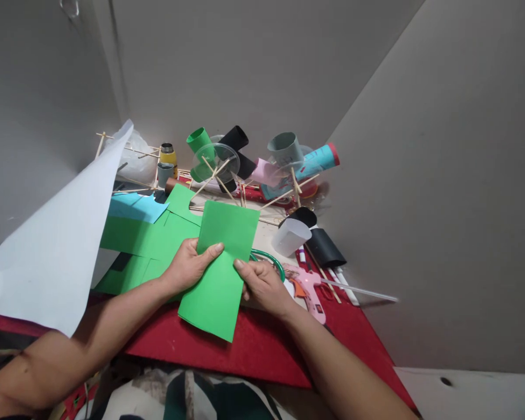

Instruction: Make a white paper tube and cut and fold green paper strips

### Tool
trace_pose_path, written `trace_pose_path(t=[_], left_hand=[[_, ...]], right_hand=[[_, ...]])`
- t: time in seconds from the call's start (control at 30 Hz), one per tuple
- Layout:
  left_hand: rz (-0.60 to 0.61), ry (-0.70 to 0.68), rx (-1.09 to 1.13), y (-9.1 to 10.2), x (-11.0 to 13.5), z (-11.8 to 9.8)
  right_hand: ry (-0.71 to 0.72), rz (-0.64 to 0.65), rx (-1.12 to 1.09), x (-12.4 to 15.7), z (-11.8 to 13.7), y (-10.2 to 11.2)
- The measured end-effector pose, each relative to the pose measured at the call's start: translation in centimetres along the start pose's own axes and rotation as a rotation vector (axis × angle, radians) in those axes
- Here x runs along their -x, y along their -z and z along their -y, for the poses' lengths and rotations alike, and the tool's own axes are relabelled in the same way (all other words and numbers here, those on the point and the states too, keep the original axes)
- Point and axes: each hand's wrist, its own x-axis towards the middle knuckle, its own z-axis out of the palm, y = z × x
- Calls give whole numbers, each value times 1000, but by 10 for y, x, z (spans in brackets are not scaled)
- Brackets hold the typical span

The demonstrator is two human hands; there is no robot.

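A folded sheet of green paper is held up in front of me, tilted slightly, over the near part of the table. My left hand grips its left edge, thumb lying on the front face. On the opposite edge, my right hand pinches the paper with the thumb in front. The fingers behind the sheet are mostly hidden. More green paper lies flat on the table behind my left hand. Just beyond my right hand rests a pink glue gun with a clear glue stick projecting from it.
A large white sheet rises curled at the left. Paper tubes on stick frames, such as a green tube and a grey tube, stand at the back. A translucent cup and black tube lie right on the red-covered table.
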Motion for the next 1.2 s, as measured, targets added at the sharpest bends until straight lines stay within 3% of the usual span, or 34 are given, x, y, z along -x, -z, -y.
trace_pose_path(t=[0.23, 0.37, 0.63, 0.83, 1.07, 1.2], left_hand=[[-148, -53, 14, 8, -9, -8], [-140, -58, 16, 12, -11, -10], [-34, 39, -15, 7, -6, -12], [-24, 15, -21, 6, -6, -8], [114, 129, -14, 7, -5, 2], [158, 176, 21, 6, -5, 5]], right_hand=[[-26, 235, 32, 7, 19, -4], [-25, 276, 39, 7, 21, -4], [2, 112, -31, 3, 8, -5], [7, 15, -19, 2, 4, -8], [33, -252, -15, -3, 9, 1], [38, -333, -9, -2, 12, 3]])
